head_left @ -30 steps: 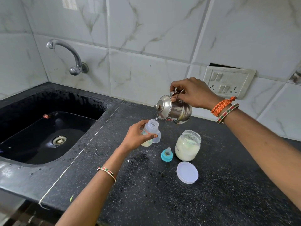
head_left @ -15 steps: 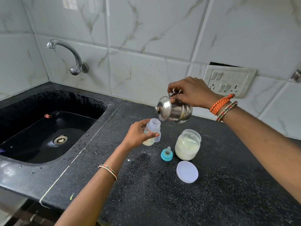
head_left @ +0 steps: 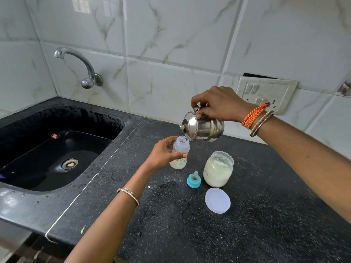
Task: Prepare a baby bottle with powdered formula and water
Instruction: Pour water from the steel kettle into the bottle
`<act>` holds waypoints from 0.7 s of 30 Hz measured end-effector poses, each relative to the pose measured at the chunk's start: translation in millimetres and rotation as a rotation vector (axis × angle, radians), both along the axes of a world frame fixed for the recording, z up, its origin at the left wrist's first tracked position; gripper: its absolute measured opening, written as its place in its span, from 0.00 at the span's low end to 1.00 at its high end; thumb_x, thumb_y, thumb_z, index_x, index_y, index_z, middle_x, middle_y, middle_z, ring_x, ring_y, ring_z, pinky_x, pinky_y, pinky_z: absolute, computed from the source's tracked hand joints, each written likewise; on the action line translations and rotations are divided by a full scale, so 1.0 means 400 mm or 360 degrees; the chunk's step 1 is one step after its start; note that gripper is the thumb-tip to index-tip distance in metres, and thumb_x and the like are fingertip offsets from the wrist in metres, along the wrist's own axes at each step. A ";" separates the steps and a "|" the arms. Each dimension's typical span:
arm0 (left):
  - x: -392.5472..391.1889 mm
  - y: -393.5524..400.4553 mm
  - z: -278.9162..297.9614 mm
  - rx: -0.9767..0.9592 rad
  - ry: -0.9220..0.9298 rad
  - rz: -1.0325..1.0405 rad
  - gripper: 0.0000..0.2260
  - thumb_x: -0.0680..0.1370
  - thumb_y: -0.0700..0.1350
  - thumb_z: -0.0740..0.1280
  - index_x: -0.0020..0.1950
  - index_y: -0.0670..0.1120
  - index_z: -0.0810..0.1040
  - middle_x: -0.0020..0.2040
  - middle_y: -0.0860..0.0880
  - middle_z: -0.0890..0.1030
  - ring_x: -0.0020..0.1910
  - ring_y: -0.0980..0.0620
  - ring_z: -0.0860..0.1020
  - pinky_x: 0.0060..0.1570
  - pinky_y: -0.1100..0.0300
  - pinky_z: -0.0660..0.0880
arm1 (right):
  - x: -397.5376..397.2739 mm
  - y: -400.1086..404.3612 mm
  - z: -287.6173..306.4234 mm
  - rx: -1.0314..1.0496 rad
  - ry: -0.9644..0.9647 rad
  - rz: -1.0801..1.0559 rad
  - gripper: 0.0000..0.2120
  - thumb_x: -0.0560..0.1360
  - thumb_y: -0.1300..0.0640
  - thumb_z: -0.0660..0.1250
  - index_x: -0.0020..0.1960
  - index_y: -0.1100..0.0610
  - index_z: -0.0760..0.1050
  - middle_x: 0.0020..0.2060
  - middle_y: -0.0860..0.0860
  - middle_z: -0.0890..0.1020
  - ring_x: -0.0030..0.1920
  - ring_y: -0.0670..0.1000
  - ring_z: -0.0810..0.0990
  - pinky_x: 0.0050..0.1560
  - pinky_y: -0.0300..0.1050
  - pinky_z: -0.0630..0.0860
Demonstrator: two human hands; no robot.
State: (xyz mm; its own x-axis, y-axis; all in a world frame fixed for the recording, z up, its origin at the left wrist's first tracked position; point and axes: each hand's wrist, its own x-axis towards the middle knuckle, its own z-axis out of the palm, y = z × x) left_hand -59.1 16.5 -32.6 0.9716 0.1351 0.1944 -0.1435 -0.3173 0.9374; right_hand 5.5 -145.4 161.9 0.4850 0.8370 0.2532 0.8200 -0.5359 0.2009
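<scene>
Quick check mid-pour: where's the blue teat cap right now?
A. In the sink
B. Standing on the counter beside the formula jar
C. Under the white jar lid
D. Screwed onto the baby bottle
B: the blue teat cap stands on the counter just left of the open formula jar, while the baby bottle in the left hand is uncapped.

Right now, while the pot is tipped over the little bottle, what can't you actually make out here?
All in the head view:
- Whether water is flowing: where the steel pot meets the bottle is too small to tell.
- The pot's handle: the right hand covers it.
- The bottle's left side: the left hand wraps it.
- The print on the powder jar: too small.
</scene>
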 end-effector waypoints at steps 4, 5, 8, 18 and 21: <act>0.007 0.000 0.001 0.0003 0.0004 0.0003 0.28 0.66 0.46 0.78 0.64 0.48 0.73 0.59 0.51 0.79 0.59 0.55 0.77 0.63 0.57 0.71 | -0.002 0.003 0.007 -0.0028 -0.0040 0.0012 0.08 0.74 0.50 0.67 0.53 0.49 0.77 0.46 0.50 0.83 0.47 0.54 0.78 0.43 0.45 0.69; 0.010 0.001 0.000 0.0004 0.0012 0.0010 0.29 0.66 0.46 0.78 0.64 0.47 0.72 0.61 0.50 0.79 0.59 0.54 0.77 0.63 0.58 0.71 | -0.003 0.003 0.009 -0.0037 -0.0059 0.0017 0.08 0.75 0.51 0.66 0.53 0.49 0.78 0.47 0.50 0.83 0.47 0.54 0.78 0.43 0.45 0.69; 0.013 0.002 -0.002 0.0026 0.0028 0.0023 0.27 0.66 0.46 0.78 0.61 0.45 0.72 0.59 0.50 0.80 0.57 0.54 0.77 0.60 0.59 0.71 | -0.007 0.006 0.015 -0.0060 -0.0114 0.0034 0.07 0.76 0.53 0.65 0.53 0.49 0.78 0.47 0.50 0.83 0.47 0.55 0.78 0.42 0.45 0.68; 0.016 -0.008 -0.007 -0.0050 0.0040 -0.0001 0.23 0.66 0.44 0.78 0.58 0.45 0.75 0.55 0.49 0.82 0.55 0.54 0.79 0.60 0.59 0.72 | -0.026 0.028 0.033 -0.0202 -0.0272 0.0055 0.10 0.76 0.56 0.63 0.56 0.49 0.78 0.48 0.50 0.83 0.47 0.56 0.79 0.40 0.45 0.68; 0.017 -0.006 -0.010 -0.0081 0.0050 0.0000 0.24 0.66 0.44 0.79 0.58 0.44 0.75 0.55 0.48 0.82 0.55 0.53 0.79 0.61 0.58 0.72 | -0.029 0.033 0.034 -0.0243 -0.0312 0.0056 0.10 0.77 0.55 0.62 0.56 0.48 0.78 0.46 0.51 0.83 0.45 0.55 0.78 0.39 0.45 0.66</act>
